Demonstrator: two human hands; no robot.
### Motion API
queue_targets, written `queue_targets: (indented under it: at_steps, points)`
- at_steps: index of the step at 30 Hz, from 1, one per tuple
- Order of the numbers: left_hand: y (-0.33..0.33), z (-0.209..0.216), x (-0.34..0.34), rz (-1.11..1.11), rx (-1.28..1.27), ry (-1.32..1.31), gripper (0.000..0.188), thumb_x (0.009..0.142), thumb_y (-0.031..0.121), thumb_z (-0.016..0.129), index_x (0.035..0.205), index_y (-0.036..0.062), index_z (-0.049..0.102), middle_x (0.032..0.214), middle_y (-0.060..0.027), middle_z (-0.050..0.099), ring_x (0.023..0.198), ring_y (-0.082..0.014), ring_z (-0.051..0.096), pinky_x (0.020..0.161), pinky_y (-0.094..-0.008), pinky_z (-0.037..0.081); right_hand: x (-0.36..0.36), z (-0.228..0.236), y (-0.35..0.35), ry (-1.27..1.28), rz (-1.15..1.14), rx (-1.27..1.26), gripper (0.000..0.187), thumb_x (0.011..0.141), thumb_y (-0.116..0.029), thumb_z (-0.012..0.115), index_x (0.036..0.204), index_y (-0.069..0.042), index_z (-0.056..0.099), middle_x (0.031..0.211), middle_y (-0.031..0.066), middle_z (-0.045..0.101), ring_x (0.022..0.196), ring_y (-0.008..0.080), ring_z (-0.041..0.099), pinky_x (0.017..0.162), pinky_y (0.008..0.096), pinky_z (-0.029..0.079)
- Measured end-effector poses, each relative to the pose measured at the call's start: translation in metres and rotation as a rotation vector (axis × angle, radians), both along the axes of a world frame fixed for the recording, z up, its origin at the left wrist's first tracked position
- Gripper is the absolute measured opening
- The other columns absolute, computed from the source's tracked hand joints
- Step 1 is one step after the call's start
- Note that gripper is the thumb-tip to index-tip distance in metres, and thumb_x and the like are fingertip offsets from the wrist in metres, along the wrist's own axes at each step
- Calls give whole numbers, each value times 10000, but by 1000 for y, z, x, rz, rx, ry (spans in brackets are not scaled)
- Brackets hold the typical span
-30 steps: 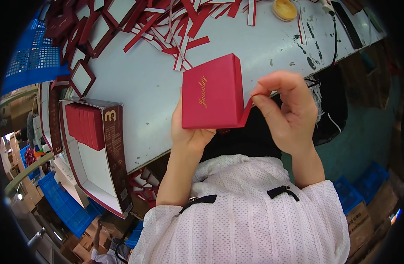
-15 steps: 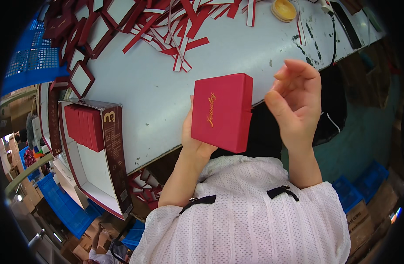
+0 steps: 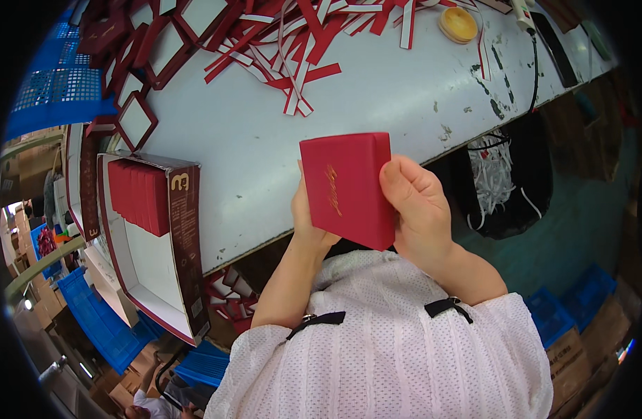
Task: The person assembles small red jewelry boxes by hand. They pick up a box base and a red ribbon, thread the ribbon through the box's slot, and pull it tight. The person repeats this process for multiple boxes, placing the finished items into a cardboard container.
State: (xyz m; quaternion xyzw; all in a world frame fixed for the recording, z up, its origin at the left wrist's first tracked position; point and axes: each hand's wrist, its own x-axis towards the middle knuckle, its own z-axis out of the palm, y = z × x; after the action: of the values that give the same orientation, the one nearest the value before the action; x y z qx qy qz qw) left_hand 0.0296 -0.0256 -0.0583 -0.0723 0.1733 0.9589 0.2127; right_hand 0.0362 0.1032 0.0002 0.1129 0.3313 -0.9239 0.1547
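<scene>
A square red gift box (image 3: 345, 188) with gold lettering on its face is held up in front of my body, just off the table's near edge. My left hand (image 3: 308, 216) grips it from behind and below on the left; most of its fingers are hidden by the box. My right hand (image 3: 422, 206) is closed on the right side, its thumb pressed near the upper right edge and its other fingertips out of sight behind. Left of me, a carton (image 3: 185, 244) holds a row of similar red boxes (image 3: 137, 195) at its far end.
Red and white strips (image 3: 310, 73) lie heaped on the far side of the white table (image 3: 244, 174). Open box parts (image 3: 136, 120) are piled at far left beside a blue basket (image 3: 62, 84). A yellow round tub (image 3: 458, 25) stands far right; a black bag (image 3: 499, 185) of shreds hangs below.
My right hand has come in from the right and taken hold of the box's right side. The box has tilted slightly.
</scene>
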Motion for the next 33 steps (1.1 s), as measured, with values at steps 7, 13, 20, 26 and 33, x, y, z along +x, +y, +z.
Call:
queue_targets:
  at_steps: [7,13,20,26,33]
  points:
    - [-27,-7,9,120,-742,155,496,898,362,158,1055,-3,454,958,-115,555,842,-202,565,711,-305,469,-14,-14,-7,-158,-74,89,342,845,-327,459,804,-4,564,712,19,562,587,55,501,516,193,400]
    - [-6,12,12,525,-1126,356,630,825,556,170,1114,22,338,975,-86,435,920,-205,431,876,-339,301,-7,-11,-2,378,197,841,316,749,-187,577,523,-18,436,467,24,425,416,125,380,393,271,265]
    - [-43,25,8,491,-1553,850,483,833,481,288,834,39,482,763,-75,465,739,-244,474,903,-469,250,-12,-3,-32,732,174,1031,220,771,-139,518,603,-8,465,524,77,424,426,182,382,414,294,280]
    - [-48,14,21,449,-1021,182,286,866,295,326,821,45,459,722,-28,453,705,-105,433,725,-255,348,-20,-18,-43,516,4,624,591,844,-494,285,1146,7,374,1047,102,464,1017,178,409,906,324,261]
    - [-60,36,48,570,-677,165,261,840,221,343,828,-2,478,846,-119,493,853,-216,458,840,-358,321,-10,-14,-56,980,268,711,763,804,-384,427,1275,72,38,1329,218,154,1198,276,251,967,367,198]
